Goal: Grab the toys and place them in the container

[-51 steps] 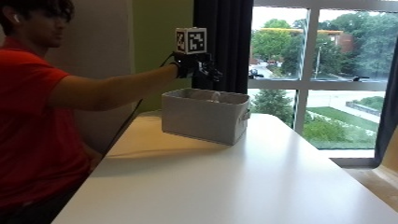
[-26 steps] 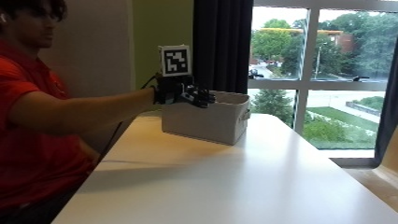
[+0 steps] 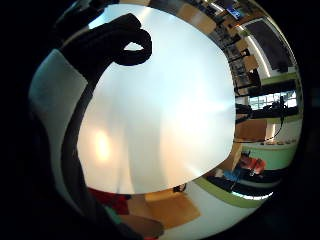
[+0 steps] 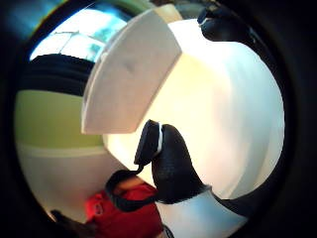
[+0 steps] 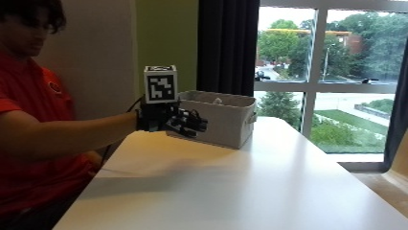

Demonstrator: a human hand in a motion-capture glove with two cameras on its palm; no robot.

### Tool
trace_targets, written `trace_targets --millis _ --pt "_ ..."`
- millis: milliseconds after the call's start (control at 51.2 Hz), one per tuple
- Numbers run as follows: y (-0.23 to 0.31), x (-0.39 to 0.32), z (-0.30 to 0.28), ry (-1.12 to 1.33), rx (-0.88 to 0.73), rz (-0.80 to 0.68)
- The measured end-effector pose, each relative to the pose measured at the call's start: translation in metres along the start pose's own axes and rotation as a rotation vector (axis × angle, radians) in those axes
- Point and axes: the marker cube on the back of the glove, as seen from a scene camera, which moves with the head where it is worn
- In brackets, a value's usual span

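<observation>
Grey fabric container (image 5: 220, 117) stands on the white tabletop (image 5: 255, 191) at its far end, near the window. Something pale shows just above its rim; whether it is a toy cannot be told. The gloved right hand (image 5: 177, 122) hangs above the tabletop just beside the container's near wall, grip released, fingers relaxed and holding nothing.
</observation>
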Motion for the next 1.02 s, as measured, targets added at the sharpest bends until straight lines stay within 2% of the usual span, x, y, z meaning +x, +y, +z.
trace_targets --millis 176,469,703,1016 --pt "0.01 0.013 0.006 -0.011 -0.021 0.026" --pt "0.023 0.015 0.004 0.019 0.043 0.111" --pt "0.029 -0.004 0.0 -0.058 0.074 0.093" --pt "0.023 -0.014 0.002 -0.041 0.049 0.054"
